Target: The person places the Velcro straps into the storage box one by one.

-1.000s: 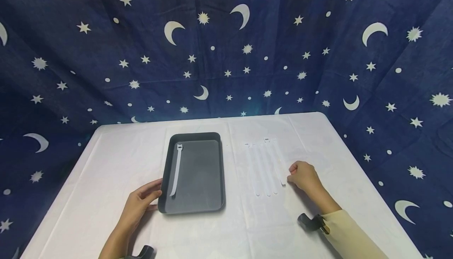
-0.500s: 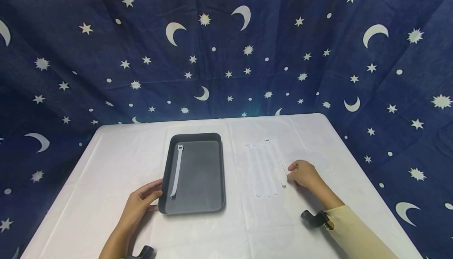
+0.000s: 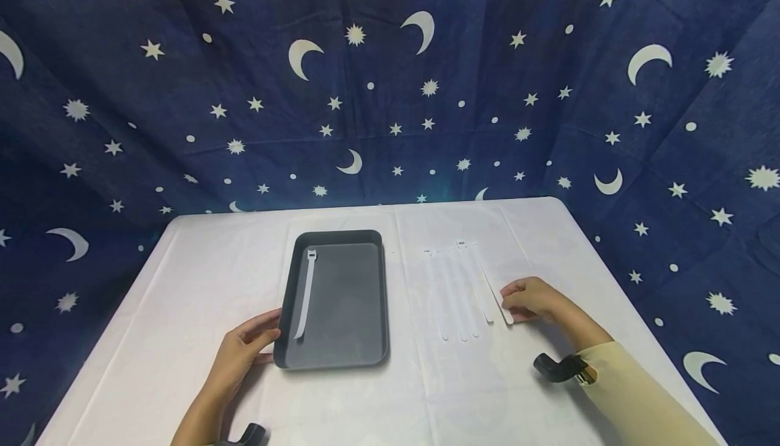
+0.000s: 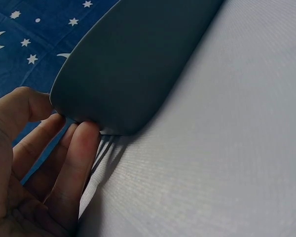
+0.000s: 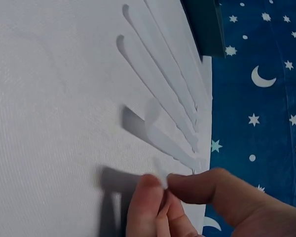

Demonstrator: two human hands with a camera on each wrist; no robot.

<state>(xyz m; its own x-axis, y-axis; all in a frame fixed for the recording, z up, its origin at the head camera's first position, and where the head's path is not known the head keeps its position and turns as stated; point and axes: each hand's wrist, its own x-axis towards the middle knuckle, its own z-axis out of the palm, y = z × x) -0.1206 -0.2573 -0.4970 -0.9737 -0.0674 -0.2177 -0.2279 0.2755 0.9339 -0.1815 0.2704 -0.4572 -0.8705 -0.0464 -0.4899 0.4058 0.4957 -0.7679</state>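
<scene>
A dark grey tray (image 3: 341,304) lies on the white table with one white cable tie (image 3: 306,294) along its left side. My left hand (image 3: 240,348) holds the tray's near left edge; in the left wrist view the thumb is at the rim and fingers (image 4: 84,148) press the outer wall. To the right of the tray, several white cable ties (image 3: 451,290) lie side by side, faint against the cloth. My right hand (image 3: 530,299) pinches the near end of the rightmost cable tie (image 3: 508,316) between thumb and fingertips. The right wrist view shows that pinched end partly hidden by the fingers.
The white cloth-covered table (image 3: 402,398) has its far edge against a dark blue curtain (image 3: 390,80) with moons and stars. Black wrist mounts (image 3: 557,367) sit at both wrists, close above the table.
My right hand has moved slightly right, and the rightmost cable tie's near end has come away from its neighbour with it. The left hand and the tray stay where they were.
</scene>
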